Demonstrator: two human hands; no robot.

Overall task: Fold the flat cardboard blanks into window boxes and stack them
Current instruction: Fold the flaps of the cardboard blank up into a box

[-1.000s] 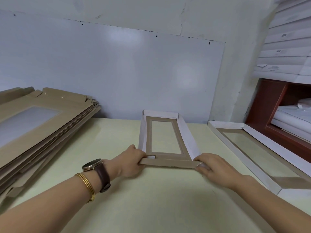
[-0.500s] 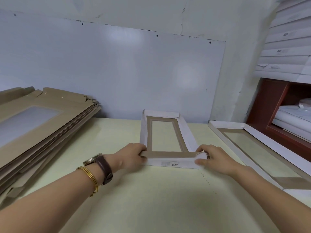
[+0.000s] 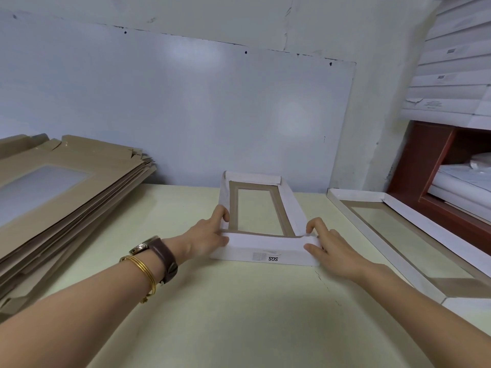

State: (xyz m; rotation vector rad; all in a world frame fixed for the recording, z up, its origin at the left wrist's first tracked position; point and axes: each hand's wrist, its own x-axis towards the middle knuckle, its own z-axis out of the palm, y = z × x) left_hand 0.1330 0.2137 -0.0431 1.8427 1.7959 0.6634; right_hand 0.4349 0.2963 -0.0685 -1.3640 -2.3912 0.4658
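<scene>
A window box (image 3: pixel 291 208), white outside and brown inside, lies on the pale table (image 3: pixel 239 314) with its clear window facing down. Its near end wall, printed SGS, stands upright. My left hand (image 3: pixel 210 235) pinches the box's near left corner, thumb on the end wall and fingers over the side wall. At the near right corner, my right hand (image 3: pixel 326 245) pinches the end wall the same way. A tall pile of flat brown blanks (image 3: pixel 66 203) with windows rests on the left.
A larger folded window box (image 3: pixel 414 248) lies at the right edge of the table. Behind it stands a red-brown shelf (image 3: pixel 435 166) holding white sheets, with white boxes (image 3: pixel 451 83) stacked above. A whiteboard (image 3: pixel 186 110) covers the wall behind the table.
The near end flap went from lying flat and brown side up to standing upright as a white wall. Both hands shifted from pressing the flap to pinching the near corners.
</scene>
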